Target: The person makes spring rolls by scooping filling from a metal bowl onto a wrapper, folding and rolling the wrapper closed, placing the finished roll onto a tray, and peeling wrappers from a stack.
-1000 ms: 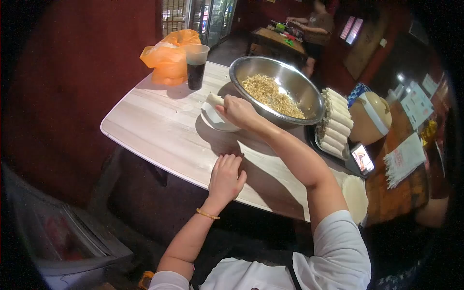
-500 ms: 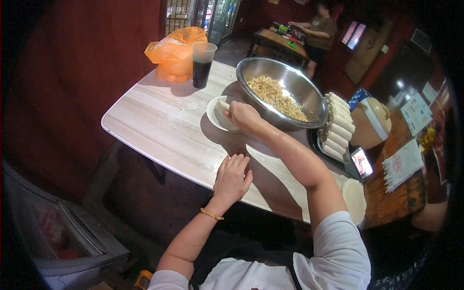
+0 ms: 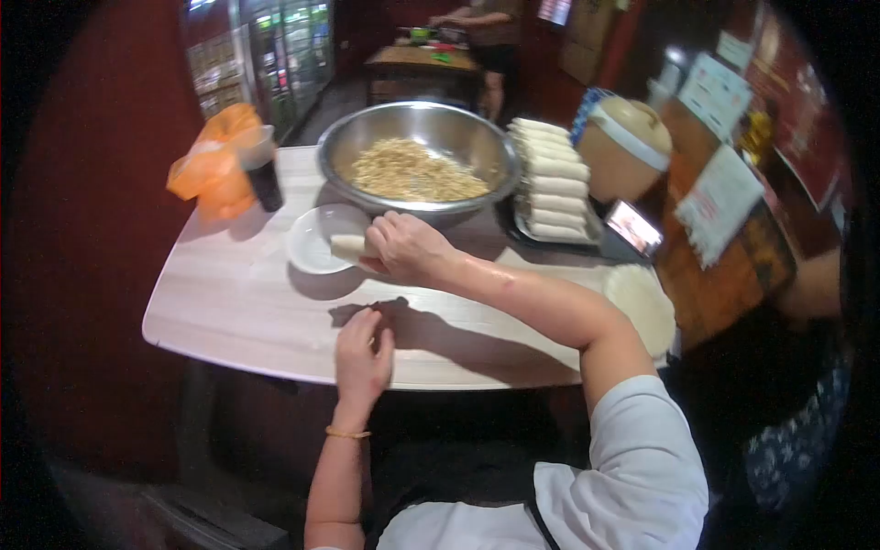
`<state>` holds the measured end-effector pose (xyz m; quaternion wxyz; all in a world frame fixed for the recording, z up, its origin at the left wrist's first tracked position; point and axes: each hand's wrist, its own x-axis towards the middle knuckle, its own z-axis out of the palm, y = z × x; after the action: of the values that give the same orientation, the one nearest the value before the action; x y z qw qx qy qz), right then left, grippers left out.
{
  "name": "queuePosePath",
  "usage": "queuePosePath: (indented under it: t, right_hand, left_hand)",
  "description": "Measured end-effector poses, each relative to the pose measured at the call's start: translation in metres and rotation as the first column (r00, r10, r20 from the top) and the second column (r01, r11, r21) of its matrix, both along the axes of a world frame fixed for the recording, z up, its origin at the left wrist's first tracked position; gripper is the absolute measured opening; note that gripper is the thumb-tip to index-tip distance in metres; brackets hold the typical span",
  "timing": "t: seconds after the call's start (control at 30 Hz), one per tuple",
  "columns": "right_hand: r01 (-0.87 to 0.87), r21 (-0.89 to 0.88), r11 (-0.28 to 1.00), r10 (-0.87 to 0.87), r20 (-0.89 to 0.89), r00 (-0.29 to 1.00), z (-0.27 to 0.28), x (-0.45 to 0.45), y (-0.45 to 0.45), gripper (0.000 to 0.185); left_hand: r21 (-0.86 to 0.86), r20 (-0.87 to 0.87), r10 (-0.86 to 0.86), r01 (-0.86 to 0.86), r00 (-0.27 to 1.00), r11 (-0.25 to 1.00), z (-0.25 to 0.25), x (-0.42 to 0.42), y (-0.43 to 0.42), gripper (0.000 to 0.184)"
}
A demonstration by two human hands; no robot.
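Note:
My right hand (image 3: 410, 246) is closed around one end of a pale spring roll (image 3: 349, 247), whose other end points left over the rim of a white bowl (image 3: 309, 240). On the table's near side, my left hand (image 3: 362, 359) holds nothing, its fingers loosely bent and the thumb apart. Just beyond the right hand stands a big steel bowl (image 3: 422, 203) with shredded, yellowish filling (image 3: 417, 172) in it. Several finished spring rolls (image 3: 555, 183) are stacked on a dark tray (image 3: 525, 240) to its right. Round pale wrappers (image 3: 639, 310) lie at the table's right end.
An orange plastic bag (image 3: 216, 170) and a cup of dark drink (image 3: 263, 174) stand at the table's left. Behind the tray are a lit phone (image 3: 634, 227) and a tan lidded pot (image 3: 625, 151). Another person (image 3: 495, 46) stands at a far wooden table (image 3: 423, 60).
The view has swung right, so the table appears further left. My right hand has drawn the spring roll from inside the white bowl to its right rim. The left hand's fingers are more bent.

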<state>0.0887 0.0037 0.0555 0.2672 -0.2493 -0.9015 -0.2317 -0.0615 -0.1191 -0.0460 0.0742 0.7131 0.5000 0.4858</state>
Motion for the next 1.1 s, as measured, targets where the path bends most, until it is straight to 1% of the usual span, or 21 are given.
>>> queuePosePath:
  t: [0.03,0.1,0.17,0.23,0.3,0.37,0.4,0.47,0.5,0.53,0.57,0.6,0.63,0.7,0.73,0.77,0.83,0.87,1.0,1.07,1.1]
  right_hand:
    - [0.037,-0.002,0.999,-0.037,-0.007,0.999,-0.002,0.026,-0.003,0.029]
    - [0.040,0.050,0.998,-0.046,0.130,0.990,-0.011,0.082,-0.007,0.030]
    - [0.078,0.091,0.993,-0.092,0.167,0.982,-0.025,0.140,-0.008,0.030]
    - [0.128,0.051,0.990,-0.136,0.204,0.969,-0.042,0.173,-0.032,0.029]
    - [0.169,0.011,0.985,-0.167,0.249,0.954,-0.059,0.181,-0.056,0.028]
    - [0.073,-0.050,0.996,-0.066,0.131,0.989,-0.063,0.174,-0.089,0.024]
    - [0.068,-0.173,0.982,-0.062,0.044,0.997,-0.054,0.165,-0.109,0.027]
    - [0.063,-0.129,0.990,-0.046,0.131,0.990,-0.068,0.167,-0.120,0.032]
    - [0.039,-0.106,0.994,-0.022,0.154,0.988,-0.069,0.167,-0.124,0.033]
    - [0.041,-0.115,0.993,-0.024,0.145,0.989,-0.068,0.169,-0.129,0.033]
    - [0.092,-0.175,0.980,-0.056,0.201,0.978,-0.068,0.171,-0.136,0.034]
    - [0.144,-0.231,0.962,-0.082,0.257,0.963,-0.062,0.170,-0.144,0.036]
    - [0.143,-0.241,0.960,-0.083,0.246,0.966,-0.060,0.169,-0.152,0.036]
    - [0.219,-0.266,0.939,-0.167,0.206,0.964,-0.058,0.165,-0.171,0.040]
    - [0.293,-0.331,0.897,-0.210,0.266,0.941,-0.055,0.165,-0.184,0.046]
    - [0.293,-0.334,0.896,-0.211,0.260,0.942,-0.058,0.165,-0.193,0.046]
    - [0.336,-0.298,0.894,-0.331,0.070,0.941,-0.065,0.162,-0.211,0.054]
    - [0.359,-0.367,0.858,-0.362,0.062,0.930,-0.068,0.160,-0.220,0.059]
    - [0.394,-0.363,0.845,-0.422,0.001,0.907,-0.073,0.158,-0.213,0.059]
    - [0.357,-0.420,0.834,-0.430,-0.090,0.899,-0.082,0.159,-0.198,0.060]
    - [0.356,-0.422,0.834,-0.430,-0.092,0.898,-0.085,0.160,-0.192,0.060]
  left_hand:
    - [-0.052,0.168,-0.123,0.134,0.978,0.990,0.011,0.003,-0.001,0.027]
    - [-0.073,0.167,-0.117,0.130,0.979,0.989,0.016,0.006,-0.007,0.028]
    - [-0.066,0.110,-0.131,0.139,0.985,0.988,0.018,0.016,-0.008,0.030]
    - [-0.024,0.146,-0.262,0.268,0.954,0.963,0.023,0.039,-0.012,0.032]
    - [0.046,-0.100,-0.346,0.352,0.933,0.935,0.027,0.064,-0.011,0.038]
    - [0.081,-0.217,-0.338,0.362,0.916,0.929,0.026,0.095,-0.014,0.044]
    - [0.068,-0.210,-0.336,0.356,0.918,0.932,0.026,0.106,-0.015,0.044]
    - [0.106,-0.382,-0.257,0.318,0.888,0.942,0.023,0.122,-0.021,0.047]
    - [0.092,-0.384,-0.262,0.319,0.886,0.943,0.020,0.125,-0.025,0.047]
    - [0.055,-0.384,-0.264,0.307,0.885,0.950,0.017,0.126,-0.027,0.041]
    - [0.017,-0.387,-0.267,0.296,0.882,0.955,0.015,0.127,-0.030,0.035]
    - [0.006,-0.396,-0.274,0.301,0.876,0.954,0.016,0.127,-0.033,0.035]
    - [-0.022,-0.408,-0.286,0.303,0.867,0.953,0.020,0.126,-0.037,0.036]
    - [-0.062,-0.424,-0.302,0.305,0.854,0.950,0.021,0.123,-0.046,0.036]
    - [-0.053,-0.433,-0.316,0.326,0.844,0.944,0.021,0.121,-0.049,0.037]
    - [-0.041,-0.441,-0.329,0.347,0.835,0.937,0.022,0.120,-0.050,0.038]
    - [-0.054,-0.455,-0.330,0.345,0.827,0.937,0.028,0.120,-0.051,0.037]
    - [-0.062,-0.464,-0.329,0.341,0.822,0.938,0.030,0.121,-0.052,0.036]
    - [-0.106,-0.499,-0.311,0.300,0.809,0.948,0.031,0.129,-0.043,0.035]
    - [-0.013,-0.564,-0.202,0.235,0.801,0.972,0.030,0.134,-0.037,0.034]
    - [-0.015,-0.566,-0.203,0.236,0.799,0.972,0.028,0.136,-0.031,0.034]
